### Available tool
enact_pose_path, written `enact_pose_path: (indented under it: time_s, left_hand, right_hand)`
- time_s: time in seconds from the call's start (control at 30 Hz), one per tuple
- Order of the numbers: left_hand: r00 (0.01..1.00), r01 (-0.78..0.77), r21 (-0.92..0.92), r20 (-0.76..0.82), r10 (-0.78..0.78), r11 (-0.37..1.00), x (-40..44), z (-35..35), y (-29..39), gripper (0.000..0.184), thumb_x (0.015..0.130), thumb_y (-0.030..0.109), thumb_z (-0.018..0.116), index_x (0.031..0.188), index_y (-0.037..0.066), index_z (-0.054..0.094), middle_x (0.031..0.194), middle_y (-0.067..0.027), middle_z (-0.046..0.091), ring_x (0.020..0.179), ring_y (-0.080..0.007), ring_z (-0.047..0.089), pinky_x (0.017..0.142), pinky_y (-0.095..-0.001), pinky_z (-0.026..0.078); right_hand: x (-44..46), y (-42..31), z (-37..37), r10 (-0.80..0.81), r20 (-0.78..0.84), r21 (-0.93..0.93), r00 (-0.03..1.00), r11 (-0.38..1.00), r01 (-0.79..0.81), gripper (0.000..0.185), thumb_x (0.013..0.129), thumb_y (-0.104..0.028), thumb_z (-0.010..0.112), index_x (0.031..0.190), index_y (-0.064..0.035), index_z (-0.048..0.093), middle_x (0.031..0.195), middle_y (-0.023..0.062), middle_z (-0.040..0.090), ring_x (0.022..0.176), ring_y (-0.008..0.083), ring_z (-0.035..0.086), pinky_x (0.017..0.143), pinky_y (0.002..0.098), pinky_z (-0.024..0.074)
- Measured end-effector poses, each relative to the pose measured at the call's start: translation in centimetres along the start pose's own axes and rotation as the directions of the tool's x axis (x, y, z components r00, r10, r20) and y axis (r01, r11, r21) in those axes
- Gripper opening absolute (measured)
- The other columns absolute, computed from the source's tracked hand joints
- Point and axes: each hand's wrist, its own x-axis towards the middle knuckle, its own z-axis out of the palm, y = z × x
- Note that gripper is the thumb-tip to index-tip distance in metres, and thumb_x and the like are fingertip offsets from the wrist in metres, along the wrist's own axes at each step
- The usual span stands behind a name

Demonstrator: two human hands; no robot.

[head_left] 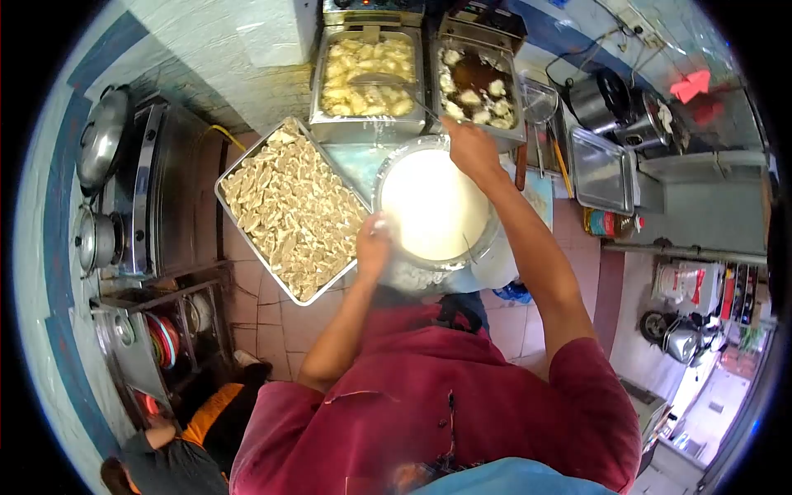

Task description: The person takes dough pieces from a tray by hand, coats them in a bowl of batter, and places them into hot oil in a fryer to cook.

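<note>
My right hand [472,147] is closed round the handle of a skimmer [381,79], whose head lies over the left fryer [367,124] full of pale yellow pieces. Below it stands a large bowl of creamy white batter [433,205]. At the bowl's left rim is my left hand [374,239], fingers bent; whether it grips the rim or something small is too blurred to tell. Left of the bowl, a metal tray [300,300] holds many brownish slices. The right fryer [478,87] has dark oil with white battered pieces floating in it.
An empty metal tray [601,169], pots [600,99] and an oil bottle [612,223] stand at the right. A steel cabinet [169,190] and rack [165,338] line the left wall. Another person [181,445] is at the lower left.
</note>
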Motion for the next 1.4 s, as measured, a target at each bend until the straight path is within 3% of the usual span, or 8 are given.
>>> enact_pose_path:
  time_s: [0.27,0.4,0.53,0.93,1.0,1.17,1.27,1.4]
  left_hand:
    - [0.989,-0.079,0.101,-0.118,0.091,0.992,0.1,-0.9,-2.0,0.036,0.09,0.003,0.054,0.126,0.004,0.056,0.1,-0.0037,0.064,0.069,-0.0086,0.056,0.059,-0.023,0.044]
    - [0.979,-0.103,0.145,-0.159,0.126,0.984,-0.4,-1.4,-1.4,0.035,0.089,0.002,0.054,0.124,0.004,0.058,0.097,-0.0039,0.064,0.067,-0.0091,0.056,0.059,-0.023,0.045]
    - [0.976,-0.083,0.091,-0.194,0.099,0.992,-0.2,-1.5,-2.0,0.035,0.089,0.002,0.054,0.124,0.005,0.058,0.095,-0.0037,0.064,0.067,-0.0096,0.056,0.06,-0.0237,0.046]
    - [0.982,-0.022,0.06,-0.185,0.033,0.998,-1.6,-1.4,1.0,0.036,0.091,0.005,0.053,0.127,0.005,0.057,0.104,-0.0077,0.063,0.073,-0.0125,0.059,0.065,-0.026,0.049]
    - [0.981,0.04,0.027,-0.191,-0.034,0.999,-1.9,-1.5,1.4,0.037,0.09,0.005,0.056,0.127,0.001,0.056,0.106,-0.01,0.065,0.082,-0.0139,0.062,0.071,-0.0262,0.05]
    - [0.982,0.032,0.061,-0.19,-0.019,0.998,-1.6,-1.5,1.3,0.036,0.09,0.005,0.055,0.127,0.004,0.057,0.103,-0.0076,0.063,0.074,-0.0123,0.06,0.064,-0.0255,0.049]
    - [0.987,0.017,0.06,-0.162,-0.007,0.998,-1.3,-1.6,0.8,0.037,0.091,0.005,0.053,0.127,0.006,0.057,0.103,-0.0073,0.061,0.071,-0.012,0.058,0.061,-0.0256,0.048]
    - [0.991,-0.002,0.112,-0.129,0.016,0.994,-0.3,-1.8,-0.7,0.036,0.091,0.004,0.053,0.127,0.006,0.057,0.103,-0.0071,0.061,0.074,-0.0115,0.058,0.062,-0.0252,0.048]
  right_hand:
    - [4.6,-0.3,3.3,-0.071,0.031,0.038,0.997,0.997,0.07,0.05,0.083,0.001,0.046,0.128,-0.0159,0.061,0.105,0.0209,0.068,0.095,0.0365,0.066,0.083,0.0459,0.0524]
    - [2.7,-0.3,-2.7,-0.047,0.001,0.078,0.999,0.996,0.046,0.047,0.082,-0.005,0.058,0.127,-0.0152,0.062,0.099,0.0189,0.069,0.093,0.0349,0.067,0.082,0.0438,0.0546]
    - [5.6,0.8,-2.2,-0.085,-0.121,0.116,0.989,0.988,0.099,0.045,0.083,-0.003,0.054,0.126,-0.0142,0.062,0.096,0.0213,0.069,0.091,0.0358,0.068,0.078,0.0453,0.0551]
    - [8.6,0.6,2.0,-0.134,0.014,-0.021,0.991,0.991,0.134,0.046,0.085,-0.004,0.046,0.127,-0.0149,0.061,0.098,0.0212,0.069,0.092,0.0365,0.068,0.081,0.0462,0.0542]
    - [8.1,1.1,0.8,-0.08,0.009,0.012,0.997,0.997,0.08,0.046,0.084,-0.004,0.049,0.127,-0.0156,0.062,0.098,0.0214,0.069,0.092,0.0358,0.068,0.081,0.0457,0.0542]
    - [6.0,3.7,-0.1,-0.037,-0.143,0.296,0.989,0.952,0.078,0.043,0.085,-0.01,0.056,0.127,-0.0188,0.063,0.099,0.0202,0.069,0.093,0.0371,0.066,0.082,0.0443,0.0522]
    - [4.1,4.8,-0.6,0.018,-0.115,0.414,0.993,0.91,0.032,0.039,0.088,-0.016,0.057,0.126,-0.0187,0.063,0.103,0.0204,0.069,0.097,0.0379,0.065,0.087,0.0432,0.0504]
    - [3.8,4.7,-0.6,0.137,0.106,0.449,0.985,0.877,-0.17,0.037,0.09,-0.019,0.056,0.126,-0.0153,0.063,0.109,0.0223,0.067,0.101,0.0376,0.064,0.089,0.0421,0.0494]
